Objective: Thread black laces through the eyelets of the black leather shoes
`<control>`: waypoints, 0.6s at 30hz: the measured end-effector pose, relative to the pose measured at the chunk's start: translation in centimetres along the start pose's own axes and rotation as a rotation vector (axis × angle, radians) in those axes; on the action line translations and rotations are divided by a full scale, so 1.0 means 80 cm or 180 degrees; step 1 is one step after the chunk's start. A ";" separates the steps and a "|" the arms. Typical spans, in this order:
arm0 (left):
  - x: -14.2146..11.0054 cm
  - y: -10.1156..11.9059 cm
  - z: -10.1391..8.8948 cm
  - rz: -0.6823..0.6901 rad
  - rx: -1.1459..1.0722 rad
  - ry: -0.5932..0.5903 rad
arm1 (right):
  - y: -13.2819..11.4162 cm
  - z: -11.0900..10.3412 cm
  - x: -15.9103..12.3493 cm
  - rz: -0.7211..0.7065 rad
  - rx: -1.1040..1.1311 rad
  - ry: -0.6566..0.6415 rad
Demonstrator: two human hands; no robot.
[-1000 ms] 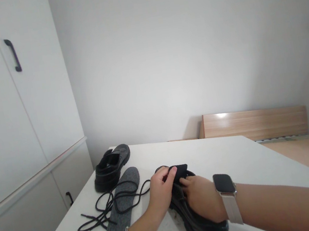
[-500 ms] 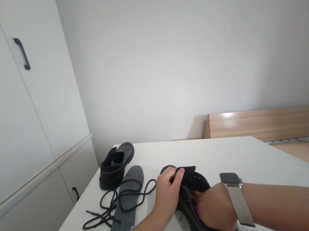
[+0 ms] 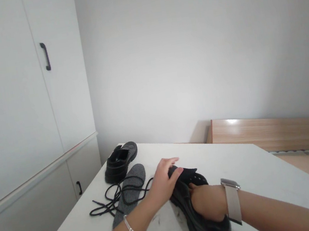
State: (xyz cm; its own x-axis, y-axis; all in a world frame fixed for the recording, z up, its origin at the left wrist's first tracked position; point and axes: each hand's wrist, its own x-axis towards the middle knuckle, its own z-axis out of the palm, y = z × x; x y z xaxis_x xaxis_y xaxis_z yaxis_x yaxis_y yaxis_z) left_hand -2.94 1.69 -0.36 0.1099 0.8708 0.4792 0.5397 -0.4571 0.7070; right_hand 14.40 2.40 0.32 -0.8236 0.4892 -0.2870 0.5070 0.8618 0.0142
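Observation:
A black shoe [image 3: 209,228] without laces stands on the white table in front of me, its toe pointing away and its tongue [image 3: 189,171] folded forward. My left hand [image 3: 164,180] grips the toe end, thumb over the top beside the tongue and fingers around the far side. Deep in the shoe's opening is my right hand [image 3: 207,200]; its fingers are mostly hidden inside. Left of them lies a grey insole [image 3: 131,189] with a loose black shoelace [image 3: 114,203] draped across it. My left forearm covers the insole's near end.
A second black shoe [image 3: 118,166] stands at the table's far left corner. White cabinets [image 3: 70,86] with dark handles rise along the left. Beyond the white table [image 3: 228,158], a wooden headboard [image 3: 274,129] stands against the wall at right.
My left hand has loosened from the tongue and spread its fingers over the toe. My right hand stays inside the shoe, its wrist turned somewhat. The view has shifted slightly left.

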 end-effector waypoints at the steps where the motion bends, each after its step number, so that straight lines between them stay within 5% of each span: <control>1: 0.000 -0.006 -0.021 -0.0057 0.0248 -0.0065 | -0.001 -0.003 0.000 -0.0061 -0.0118 -0.0109; 5: -0.012 -0.042 -0.112 -0.0670 0.1453 -0.0509 | -0.006 -0.013 0.000 -0.0114 -0.0438 -0.0260; 8: -0.027 -0.067 -0.154 -0.1208 0.2142 -0.0966 | -0.010 -0.018 -0.001 -0.0100 -0.0520 -0.0183; 12: -0.039 -0.090 -0.163 -0.1522 0.2571 -0.1195 | -0.013 -0.024 -0.007 -0.0017 -0.0530 -0.0127; 18: -0.037 -0.114 -0.151 -0.1606 0.2636 -0.0991 | -0.018 -0.030 -0.017 0.0135 -0.0313 -0.0049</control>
State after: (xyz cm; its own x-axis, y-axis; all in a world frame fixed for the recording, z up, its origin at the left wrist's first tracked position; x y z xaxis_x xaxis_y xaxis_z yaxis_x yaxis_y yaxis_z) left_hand -18.26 1.12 -1.98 -0.1417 0.9898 -0.0155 0.9784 0.1424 0.1501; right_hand 14.20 0.79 2.96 -0.7975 0.5241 -0.2989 0.5133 0.8497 0.1204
